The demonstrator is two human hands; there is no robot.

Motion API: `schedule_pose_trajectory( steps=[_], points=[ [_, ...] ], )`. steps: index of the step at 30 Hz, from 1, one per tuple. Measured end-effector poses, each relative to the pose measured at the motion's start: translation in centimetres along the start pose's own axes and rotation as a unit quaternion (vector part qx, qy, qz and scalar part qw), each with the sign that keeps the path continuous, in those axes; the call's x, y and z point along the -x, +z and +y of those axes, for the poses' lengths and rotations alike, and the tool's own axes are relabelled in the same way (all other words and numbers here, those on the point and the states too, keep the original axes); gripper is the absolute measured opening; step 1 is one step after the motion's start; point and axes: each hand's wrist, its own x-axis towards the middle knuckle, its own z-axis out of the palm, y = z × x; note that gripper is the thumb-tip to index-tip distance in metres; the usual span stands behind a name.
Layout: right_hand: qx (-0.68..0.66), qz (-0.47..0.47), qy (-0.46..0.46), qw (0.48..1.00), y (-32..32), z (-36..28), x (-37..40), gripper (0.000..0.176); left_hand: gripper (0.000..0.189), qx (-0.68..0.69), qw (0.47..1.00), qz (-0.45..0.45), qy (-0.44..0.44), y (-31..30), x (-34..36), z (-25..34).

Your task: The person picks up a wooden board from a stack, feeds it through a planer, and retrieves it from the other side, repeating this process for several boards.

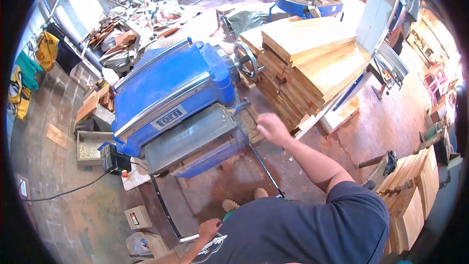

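Observation:
A blue thickness planer [166,90] stands in front of me, with a flat grey metal table [193,134] on its near side. My right hand [273,128] is raised to the right of that table, below the handwheel [245,61]. Its fingers are curled in, slightly blurred, and nothing shows in them. Low by my waist is my left hand [209,227], close to the metal bar [189,238] of the frame extending towards me. The left fingers look bent, but what they hold, if anything, is hidden.
A stack of thick boards [308,58] rises right of the planer. More boards [410,195] stand at my right side. A wooden box of shavings [90,146], a black switch box [116,159] and a cable [73,196] are on the left. Scrap wood [124,39] is piled behind.

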Motion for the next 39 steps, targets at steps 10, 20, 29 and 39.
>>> schedule_pose_trajectory(
  steps=[10,20,29,39],
  points=[
    [0.333,0.167,-0.025,0.928,-10.4,4.7,-16.5,0.044,0.028,0.071,0.997,-0.029,-0.014,-0.6,-0.3,0.0],
    [0.505,-0.029,0.263,0.821,-9.7,9.4,-24.8,0.050,0.030,0.031,0.993,-0.103,-0.044,-4.7,-0.9,4.5],
    [0.513,-0.032,0.219,0.829,-11.0,9.2,-24.1,0.035,0.032,0.090,0.993,-0.081,-0.003,-4.3,-0.3,3.2],
    [0.471,-0.090,0.008,0.878,-19.1,-5.2,-0.2,0.054,0.028,0.491,0.850,0.121,0.148,-12.5,-21.2,11.5]
  ],
)
